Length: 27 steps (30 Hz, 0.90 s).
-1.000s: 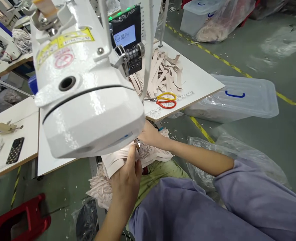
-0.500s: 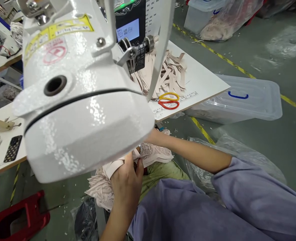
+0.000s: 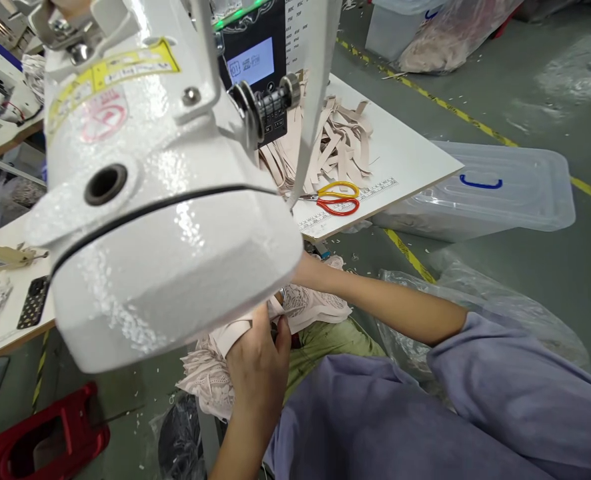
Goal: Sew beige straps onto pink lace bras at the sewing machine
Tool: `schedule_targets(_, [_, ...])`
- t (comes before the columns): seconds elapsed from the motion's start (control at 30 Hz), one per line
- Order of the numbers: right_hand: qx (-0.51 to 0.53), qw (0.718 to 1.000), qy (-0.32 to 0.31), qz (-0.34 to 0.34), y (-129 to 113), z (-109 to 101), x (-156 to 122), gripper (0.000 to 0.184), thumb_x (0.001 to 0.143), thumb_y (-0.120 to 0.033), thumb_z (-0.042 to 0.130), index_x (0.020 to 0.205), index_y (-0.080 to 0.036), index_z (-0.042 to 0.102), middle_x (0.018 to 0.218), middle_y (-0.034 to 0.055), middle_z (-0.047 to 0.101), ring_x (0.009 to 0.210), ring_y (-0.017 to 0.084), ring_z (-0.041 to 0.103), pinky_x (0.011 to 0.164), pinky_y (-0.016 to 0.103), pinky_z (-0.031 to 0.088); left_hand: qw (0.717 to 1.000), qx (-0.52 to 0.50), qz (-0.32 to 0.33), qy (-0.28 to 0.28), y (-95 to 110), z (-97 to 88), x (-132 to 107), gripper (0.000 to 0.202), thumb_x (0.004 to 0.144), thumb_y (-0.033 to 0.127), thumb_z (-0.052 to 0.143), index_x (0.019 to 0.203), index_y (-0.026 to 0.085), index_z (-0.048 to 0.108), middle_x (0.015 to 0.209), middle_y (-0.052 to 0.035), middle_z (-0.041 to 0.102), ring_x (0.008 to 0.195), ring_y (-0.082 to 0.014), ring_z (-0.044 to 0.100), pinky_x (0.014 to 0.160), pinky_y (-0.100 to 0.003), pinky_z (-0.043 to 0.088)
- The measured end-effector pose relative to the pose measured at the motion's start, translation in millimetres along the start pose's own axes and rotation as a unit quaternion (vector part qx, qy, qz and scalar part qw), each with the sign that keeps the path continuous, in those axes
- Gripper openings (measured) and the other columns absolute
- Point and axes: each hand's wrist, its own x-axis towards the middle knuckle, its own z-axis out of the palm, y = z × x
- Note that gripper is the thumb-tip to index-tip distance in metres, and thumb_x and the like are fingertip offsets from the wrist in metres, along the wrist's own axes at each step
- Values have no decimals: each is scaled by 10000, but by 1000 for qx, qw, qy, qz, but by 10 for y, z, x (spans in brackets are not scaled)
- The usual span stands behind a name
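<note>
A big white sewing machine head (image 3: 160, 200) fills the left and middle of the head view and hides the needle area. Just below its front edge, my left hand (image 3: 258, 363) is closed on pale pink lace fabric (image 3: 210, 377), which hangs down toward my lap. My right forearm reaches in from the right, and my right hand (image 3: 303, 270) goes under the machine head; its fingers are hidden there. More of the same lace (image 3: 320, 307) lies beneath that wrist.
Yellow and red scissors (image 3: 333, 199) and a pile of pink strips (image 3: 325, 147) lie on the white table (image 3: 405, 160). A clear lidded bin (image 3: 490, 193) and plastic bags sit on the floor at right. A red stool (image 3: 40, 440) stands at lower left.
The camera has moved closer to the machine head, which now covers my right hand. My left hand has kept its hold on the lace and shifted slightly.
</note>
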Motion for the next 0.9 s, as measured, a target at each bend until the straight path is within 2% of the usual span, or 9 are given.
schedule_targets(0.1, [-1,999,25,23,14,18,19,330,830,-179,617,1157,-220,617,1147,98,623,1099,274,610,938,401,534,1000,-16,1,-8,29,-21,1,539,940,331,563,1451,195,456,890,-71,765,680,-214,701,544,-268,449])
schedule_targets(0.3, [14,1000,21,15,87,77,14,328,825,-257,644,1149,-220,615,1122,94,633,1001,258,622,877,412,547,999,-26,-12,-20,-32,-47,-34,550,931,324,576,1451,188,455,785,-46,756,620,-212,687,532,-271,440])
schedule_targets(0.5, [41,998,33,23,121,51,-8,286,793,-166,580,1072,-190,636,1129,96,629,998,243,616,825,365,545,999,-31,14,-23,-23,-49,-16,550,939,294,556,1469,200,440,766,-45,750,608,-201,688,515,-255,423])
schedule_targets(0.67, [73,996,42,16,121,69,3,285,771,-173,599,1052,-177,649,1102,84,645,960,223,611,802,344,525,999,-28,7,-17,-61,-62,-13,554,935,315,560,1462,183,448,668,-17,710,519,-185,634,477,-251,389])
schedule_targets(0.77, [84,995,54,29,105,78,-31,254,803,-235,623,1050,-178,637,1084,84,647,848,194,605,775,345,521,999,-35,15,-10,-105,-15,-57,552,944,340,560,1459,179,444,768,-57,747,548,-185,655,498,-255,421])
schedule_targets(0.9, [166,978,78,102,101,10,-259,385,887,-391,615,1205,-186,544,1134,91,631,803,154,606,748,306,523,997,-40,-6,72,-158,109,-139,758,937,474,565,1524,82,287,1029,-196,749,616,-246,710,521,-318,500])
